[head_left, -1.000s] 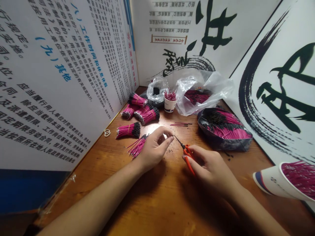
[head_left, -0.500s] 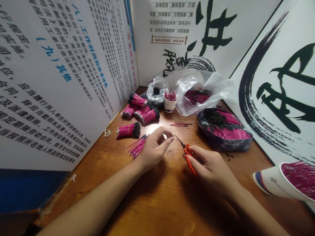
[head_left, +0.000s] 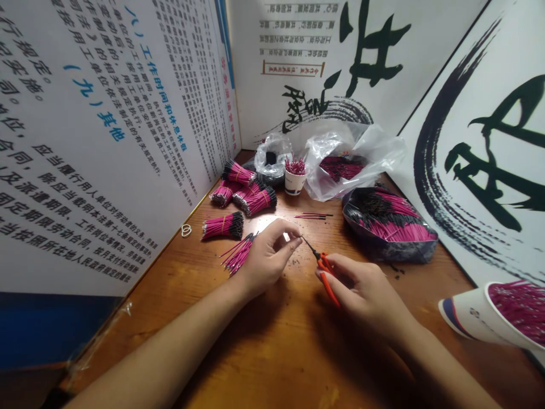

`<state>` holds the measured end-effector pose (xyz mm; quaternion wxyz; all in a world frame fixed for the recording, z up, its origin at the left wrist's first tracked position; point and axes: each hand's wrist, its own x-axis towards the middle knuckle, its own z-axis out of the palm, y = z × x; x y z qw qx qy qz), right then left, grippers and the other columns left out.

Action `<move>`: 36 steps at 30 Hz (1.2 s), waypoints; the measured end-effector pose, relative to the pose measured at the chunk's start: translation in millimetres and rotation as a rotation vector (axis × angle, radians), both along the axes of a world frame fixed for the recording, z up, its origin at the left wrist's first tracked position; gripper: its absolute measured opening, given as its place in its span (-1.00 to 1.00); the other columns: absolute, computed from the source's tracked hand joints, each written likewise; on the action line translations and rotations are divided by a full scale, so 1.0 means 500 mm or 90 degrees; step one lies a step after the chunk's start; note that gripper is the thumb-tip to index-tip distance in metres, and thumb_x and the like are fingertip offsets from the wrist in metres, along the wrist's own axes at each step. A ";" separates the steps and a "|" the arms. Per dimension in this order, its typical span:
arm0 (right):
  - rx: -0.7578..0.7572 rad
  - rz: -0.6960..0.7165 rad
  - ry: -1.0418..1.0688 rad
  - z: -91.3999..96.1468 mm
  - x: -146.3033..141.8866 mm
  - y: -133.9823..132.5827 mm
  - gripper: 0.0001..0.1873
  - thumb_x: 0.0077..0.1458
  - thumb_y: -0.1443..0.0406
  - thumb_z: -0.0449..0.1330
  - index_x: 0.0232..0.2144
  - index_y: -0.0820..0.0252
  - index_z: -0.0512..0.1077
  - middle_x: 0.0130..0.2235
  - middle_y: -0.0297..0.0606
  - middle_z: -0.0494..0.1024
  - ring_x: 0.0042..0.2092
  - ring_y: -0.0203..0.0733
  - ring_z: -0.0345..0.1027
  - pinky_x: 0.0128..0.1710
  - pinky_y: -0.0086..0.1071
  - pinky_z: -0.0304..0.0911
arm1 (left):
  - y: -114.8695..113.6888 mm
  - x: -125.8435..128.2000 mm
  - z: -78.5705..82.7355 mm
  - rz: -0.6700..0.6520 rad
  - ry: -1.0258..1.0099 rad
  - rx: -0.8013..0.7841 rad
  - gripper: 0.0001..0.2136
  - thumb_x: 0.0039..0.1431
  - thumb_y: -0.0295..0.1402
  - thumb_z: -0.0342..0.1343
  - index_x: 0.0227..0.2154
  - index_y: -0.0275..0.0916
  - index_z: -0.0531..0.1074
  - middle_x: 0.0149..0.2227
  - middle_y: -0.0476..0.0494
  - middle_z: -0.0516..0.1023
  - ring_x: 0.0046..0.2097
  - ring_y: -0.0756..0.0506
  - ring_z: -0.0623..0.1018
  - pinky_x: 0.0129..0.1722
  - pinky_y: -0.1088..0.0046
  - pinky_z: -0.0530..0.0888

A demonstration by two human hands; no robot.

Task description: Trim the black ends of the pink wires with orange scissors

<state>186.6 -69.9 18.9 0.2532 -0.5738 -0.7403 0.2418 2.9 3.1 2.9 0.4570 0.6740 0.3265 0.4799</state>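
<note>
On the warm-toned, varnished wooden table [head_left: 264,363], two bare forearms reach in from the near edge. The right hand [head_left: 361,289] is curled narrowly around a pair of small scissors [head_left: 326,278] with glossy orange plastic handles, their slim metal blades pointing up and left, just beside the left fingertips. The left hand [head_left: 268,258] is drawn into a narrow pinch; whether it grips a fine wire is too small to tell. A loose sheaf of thin pink wires [head_left: 237,254] with dark tips lies against the left hand's outer edge. Dark specks of trimmings dot the wood nearby.

Farther off, a few stray wires [head_left: 313,216] lie flat, and a tied bundle of pink wires [head_left: 222,226] with bristly black ends sits beside a small rubber band [head_left: 186,230]. More bundles [head_left: 244,187] are heaped behind it. To the right, a dark pouch of wires [head_left: 389,227] slumps open, and a tipped paper cup [head_left: 498,312] brims with pink wires. Crinkled clear plastic bags [head_left: 353,162] and an upright small paper cup [head_left: 295,183] stand against smooth white panels [head_left: 106,142] printed with Chinese text and brushy black calligraphy.
</note>
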 end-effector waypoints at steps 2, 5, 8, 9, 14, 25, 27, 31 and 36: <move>-0.004 0.001 0.010 -0.002 0.000 -0.001 -0.75 0.25 0.20 0.05 -0.46 0.14 0.29 -0.56 -0.42 0.32 -0.52 -0.32 0.12 -0.50 -0.43 -0.02 | 0.001 0.000 -0.001 0.004 -0.001 0.011 -0.96 0.20 -0.42 0.13 -0.35 -0.27 0.39 -0.42 0.03 0.32 -0.46 0.06 0.23 -0.46 0.52 0.19; 0.003 -0.005 0.005 -0.004 0.000 -0.001 -0.73 0.25 0.20 0.05 -0.49 0.14 0.26 -0.57 -0.44 0.30 -0.53 -0.33 0.11 -0.51 -0.43 -0.04 | 0.001 -0.001 -0.003 0.013 0.001 0.014 -0.96 0.20 -0.42 0.13 -0.35 -0.27 0.40 -0.42 0.03 0.32 -0.46 0.06 0.23 -0.46 0.53 0.19; 0.014 -0.019 -0.009 -0.005 0.001 0.000 -0.71 0.26 0.18 0.04 -0.50 0.13 0.24 -0.57 -0.44 0.29 -0.52 -0.33 0.11 -0.50 -0.43 -0.04 | 0.002 -0.001 -0.004 0.017 0.003 0.006 -0.96 0.20 -0.42 0.12 -0.35 -0.27 0.39 -0.43 0.03 0.32 -0.46 0.07 0.23 -0.46 0.53 0.19; 0.015 -0.023 -0.010 -0.005 0.001 0.000 -0.71 0.26 0.18 0.04 -0.49 0.13 0.25 -0.57 -0.43 0.29 -0.52 -0.33 0.11 -0.50 -0.43 -0.03 | 0.002 -0.001 -0.004 0.018 0.002 0.006 -0.96 0.20 -0.43 0.12 -0.36 -0.27 0.39 -0.43 0.03 0.32 -0.46 0.07 0.23 -0.46 0.53 0.20; 0.011 -0.032 -0.007 -0.004 0.002 0.000 -0.72 0.25 0.15 0.05 -0.46 0.14 0.31 -0.56 -0.42 0.33 -0.52 -0.32 0.14 -0.49 -0.43 0.00 | 0.002 0.000 -0.005 0.019 0.000 0.003 -0.96 0.20 -0.42 0.11 -0.35 -0.27 0.38 -0.42 0.03 0.33 -0.46 0.07 0.24 -0.46 0.54 0.20; 0.039 -0.111 -0.043 -0.024 0.036 0.030 -0.77 0.17 0.12 0.10 -0.34 0.14 0.43 -0.51 -0.36 0.47 -0.50 -0.26 0.27 -0.47 -0.43 0.11 | 0.025 -0.042 0.021 0.079 0.335 0.119 -0.82 0.24 -0.35 0.00 -0.48 -0.23 0.27 -0.49 0.04 0.33 -0.42 0.01 0.32 -0.41 0.47 0.21; 0.049 -0.147 -0.032 -0.029 0.048 0.038 -0.77 0.15 0.12 0.11 -0.31 0.14 0.44 -0.49 -0.36 0.49 -0.48 -0.25 0.30 -0.45 -0.42 0.14 | 0.037 -0.058 0.028 0.125 0.466 0.117 -0.82 0.23 -0.34 0.00 -0.49 -0.22 0.25 -0.47 0.01 0.38 -0.41 -0.02 0.36 -0.41 0.44 0.18; 0.072 -0.168 -0.011 -0.035 0.062 0.048 -0.78 0.16 0.15 0.08 -0.32 0.15 0.43 -0.47 -0.35 0.51 -0.45 -0.23 0.35 -0.42 -0.41 0.17 | 0.046 -0.075 0.029 0.165 0.699 0.084 -0.85 0.22 -0.30 -0.03 -0.45 -0.20 0.29 -0.39 -0.09 0.48 -0.37 -0.11 0.43 -0.45 0.40 0.10; 0.085 -0.148 -0.022 -0.047 0.059 0.054 -0.81 0.11 0.18 0.10 -0.38 0.15 0.44 -0.43 -0.30 0.53 -0.41 -0.20 0.37 -0.39 -0.38 0.18 | 0.029 -0.058 0.024 0.186 0.719 0.164 -0.86 0.28 -0.28 -0.08 -0.34 -0.20 0.30 -0.27 -0.13 0.50 -0.29 -0.13 0.48 -0.41 0.39 0.21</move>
